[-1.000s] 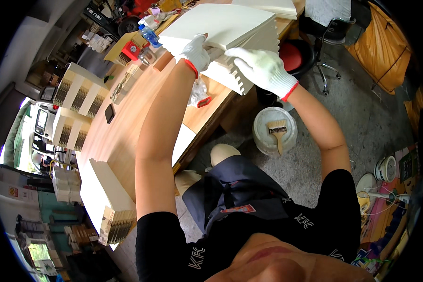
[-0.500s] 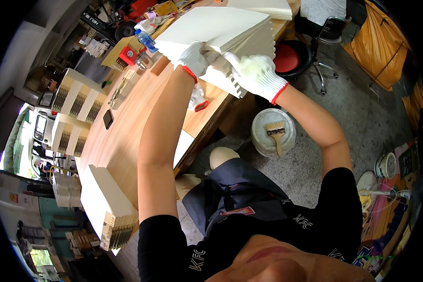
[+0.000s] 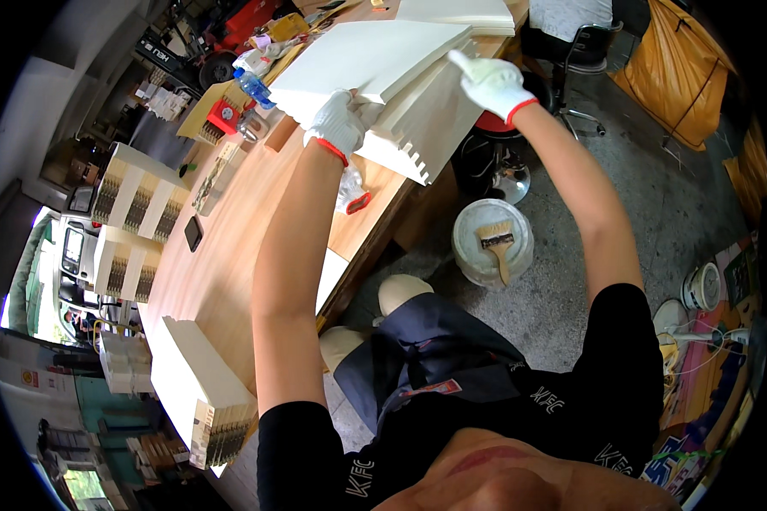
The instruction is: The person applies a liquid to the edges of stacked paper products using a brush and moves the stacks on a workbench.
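A stack of white boards (image 3: pixel 362 58) lies on the far part of the wooden table, the upper ones turned askew over the lower. Notches run along the near end of a lower board (image 3: pixel 400 152). My left hand (image 3: pixel 337 126), in a white glove with a red cuff, grips the near edge of the upper boards, thumb on top. My right hand (image 3: pixel 493 87), gloved the same way, is by the stack's right side with its index finger stretched out; nothing shows in it. Whether that fingertip touches a board, I cannot tell.
On the table (image 3: pixel 222 255) are a phone (image 3: pixel 193 233), a spare glove (image 3: pixel 352 189), a blue-capped bottle (image 3: pixel 254 88) and a notched board stack (image 3: pixel 200 379). Below stands a bucket (image 3: pixel 464 255) with a brush (image 3: pixel 498 243) on it. A person sits on a chair (image 3: pixel 584 49) beyond.
My right hand has come off the near corner of the stack and moved right and farther away. My left hand stays at the boards' near edge. The whole view has shifted slightly.
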`<state>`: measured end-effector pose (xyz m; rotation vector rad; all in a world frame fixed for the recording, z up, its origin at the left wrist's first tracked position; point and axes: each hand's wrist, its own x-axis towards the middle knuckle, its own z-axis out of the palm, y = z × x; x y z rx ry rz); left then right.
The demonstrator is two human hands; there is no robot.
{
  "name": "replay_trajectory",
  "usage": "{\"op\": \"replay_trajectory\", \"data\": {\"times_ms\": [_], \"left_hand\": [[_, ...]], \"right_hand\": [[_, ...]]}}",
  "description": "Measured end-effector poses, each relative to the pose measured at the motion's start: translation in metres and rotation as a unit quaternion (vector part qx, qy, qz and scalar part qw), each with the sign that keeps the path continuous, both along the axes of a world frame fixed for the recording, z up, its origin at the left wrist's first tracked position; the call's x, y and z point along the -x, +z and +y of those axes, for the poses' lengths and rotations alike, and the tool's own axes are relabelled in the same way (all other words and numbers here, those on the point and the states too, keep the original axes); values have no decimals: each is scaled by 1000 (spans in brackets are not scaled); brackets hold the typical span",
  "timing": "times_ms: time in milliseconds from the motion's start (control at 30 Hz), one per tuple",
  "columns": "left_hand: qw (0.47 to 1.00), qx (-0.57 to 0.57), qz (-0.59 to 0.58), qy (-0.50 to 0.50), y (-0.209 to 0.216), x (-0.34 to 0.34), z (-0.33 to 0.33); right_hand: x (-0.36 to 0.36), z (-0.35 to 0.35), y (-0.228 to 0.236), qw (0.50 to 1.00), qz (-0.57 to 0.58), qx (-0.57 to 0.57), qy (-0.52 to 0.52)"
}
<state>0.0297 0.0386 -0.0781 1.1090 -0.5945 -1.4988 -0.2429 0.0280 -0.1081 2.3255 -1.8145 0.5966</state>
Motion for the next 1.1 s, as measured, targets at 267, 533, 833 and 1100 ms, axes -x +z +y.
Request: {"op": "replay_trajectory", "data": {"times_ms": [267,533,833,1100], "left_hand": [[999,-3,28,-20,0,-3,-7],[998,63,-22,15,30,-108,66],[966,125,-206,95,-39,-269,255],[945,-32,-197,260,-133,-335,335]], "right_hand": [[95,-54,-13,959,-260,-49,-103],[36,27,33,685,-594,-395,149],[-151,143,9,664,-572,-404,260],[-304,73,-100,885,-184,-313,293]]}}
